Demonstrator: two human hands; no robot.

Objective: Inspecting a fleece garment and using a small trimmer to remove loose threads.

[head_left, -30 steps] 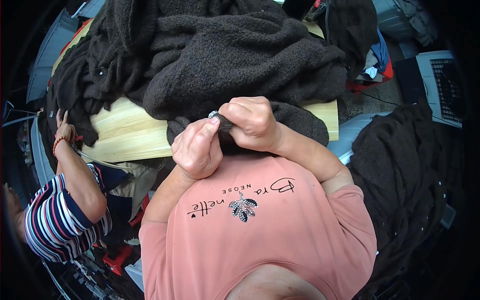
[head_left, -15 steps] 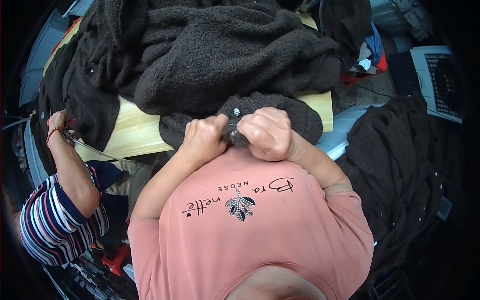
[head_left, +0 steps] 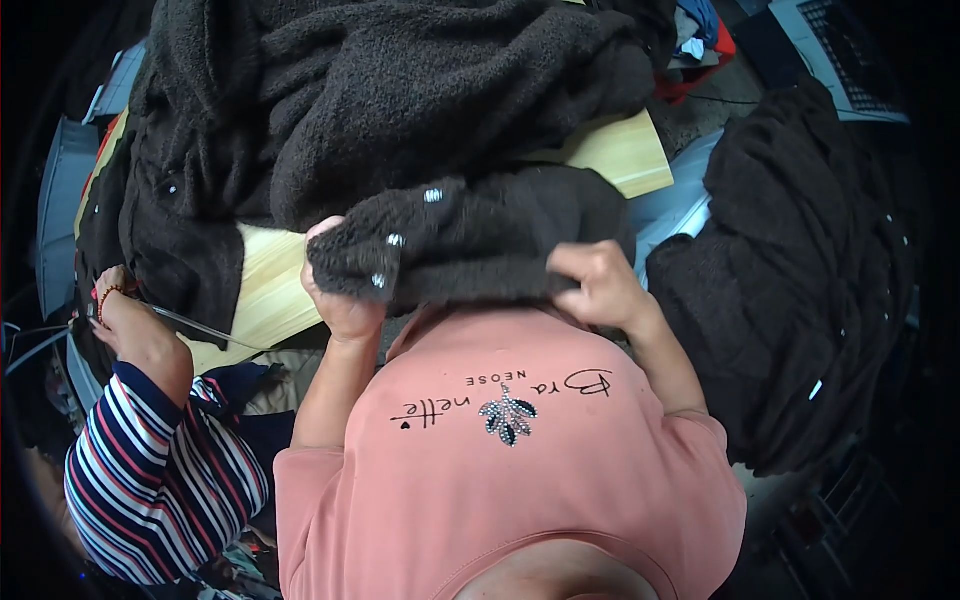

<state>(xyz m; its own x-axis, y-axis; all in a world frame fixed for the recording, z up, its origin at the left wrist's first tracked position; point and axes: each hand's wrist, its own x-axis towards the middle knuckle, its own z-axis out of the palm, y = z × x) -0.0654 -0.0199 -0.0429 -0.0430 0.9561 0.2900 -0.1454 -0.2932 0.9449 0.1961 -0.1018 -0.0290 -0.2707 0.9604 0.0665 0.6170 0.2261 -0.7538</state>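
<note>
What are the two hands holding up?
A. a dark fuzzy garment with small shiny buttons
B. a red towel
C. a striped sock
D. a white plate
A. The left hand and the right hand each grip an edge of a dark fuzzy garment that has small shiny buttons along it, held over the wooden table.

A dark brown fuzzy cardigan (head_left: pixel 470 240) with small shiny buttons along one edge is stretched out, bunched and folded, at the near edge of the wooden table (head_left: pixel 265 290), against the pile of similar dark garments.
</note>
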